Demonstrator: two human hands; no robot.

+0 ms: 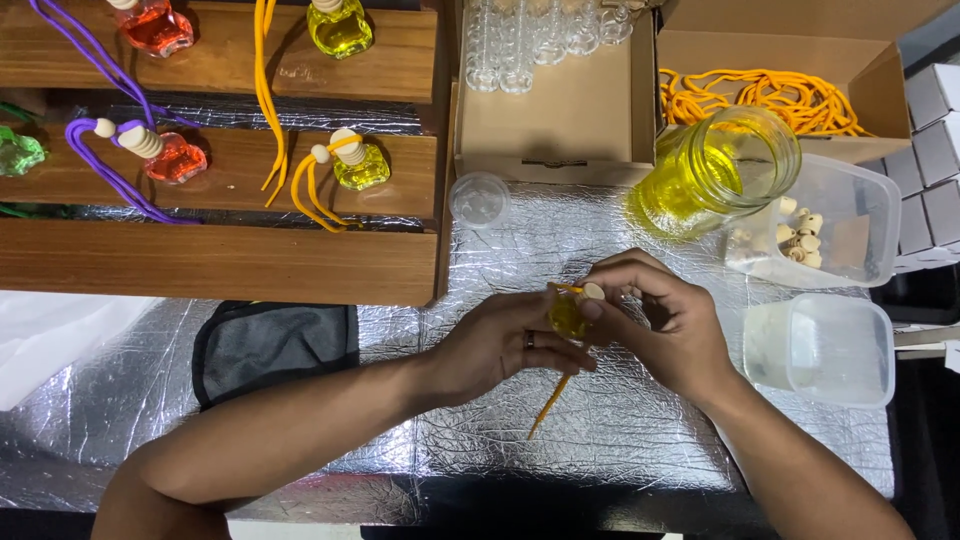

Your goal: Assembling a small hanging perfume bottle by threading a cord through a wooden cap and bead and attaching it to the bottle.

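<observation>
My left hand [497, 343] grips a small glass bottle of yellow liquid [567, 317] over the silver foil table. My right hand [668, 322] pinches the bottle's wooden cap [593, 291] from the right. An orange cord [551, 401] hangs from the bottle's neck down toward the foil. Both hands meet at the bottle in the middle of the view.
A glass jar of yellow liquid [712, 173] stands behind my right hand, beside a plastic tub of wooden caps [840, 225] and another clear tub [830, 348]. Wooden shelves [220, 265] at left carry filled red and yellow bottles. Cardboard boxes hold empty bottles [530, 40] and orange cords [770, 95].
</observation>
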